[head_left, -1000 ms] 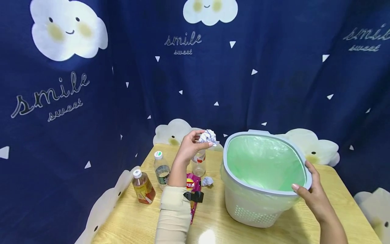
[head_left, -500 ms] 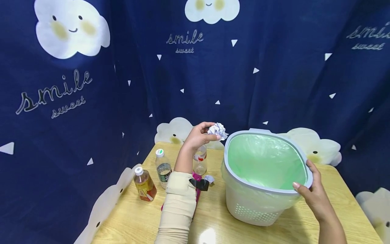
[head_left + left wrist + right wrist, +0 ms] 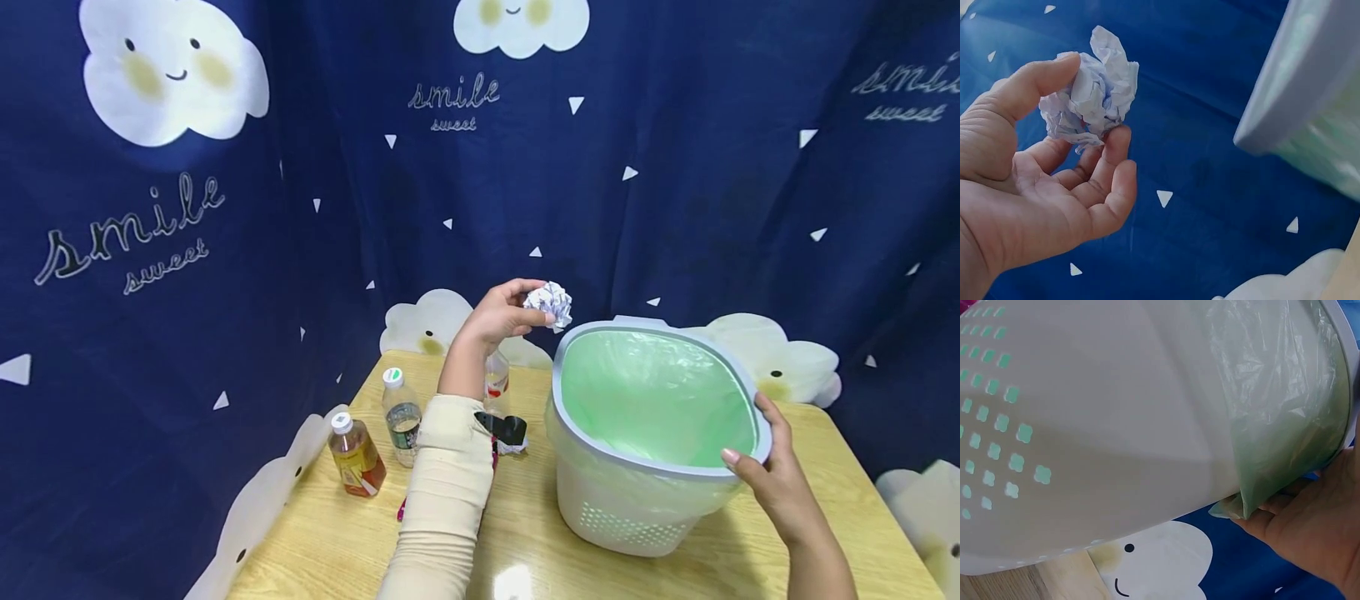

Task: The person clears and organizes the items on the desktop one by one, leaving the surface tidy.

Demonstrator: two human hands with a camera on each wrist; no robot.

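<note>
One wood-look table (image 3: 337, 550) takes up the bottom of your head view, and on it you've got that chunky off-white bin (image 3: 630, 523): rounded corners, greyish-blue rim (image 3: 752, 408), little cut-out holes low on the wall. A thin green bag (image 3: 652, 392) lines it, kinda shiny and wrinkled, folded over the rim so a loose skirt hangs down outside.

Your left arm, in a bunched-up beige sleeve (image 3: 442, 500) with a black strap (image 3: 504, 427) on it, reaches forward over the table. Your right arm comes in from the bottom right corner. That right hand (image 3: 776, 471) has hold of the rim's near right corner, thumb on top and fingers hooked round the outside, against the bag in your right wrist view.

Your left hand (image 3: 501, 317) is up high, palm turned toward the bin. Nice light pinch: thumb on one side, fingertips on the other, spread just as wide as what they're holding, with a gap down to the palm.

Smallest of the lot is the crumpled paper ball (image 3: 1091, 97) in that pinch. It's white with a bluish tint, all sharp creases, one flap sticking up. You have it in the air near the rim's far left corner, outside the mouth and not touching.
</note>
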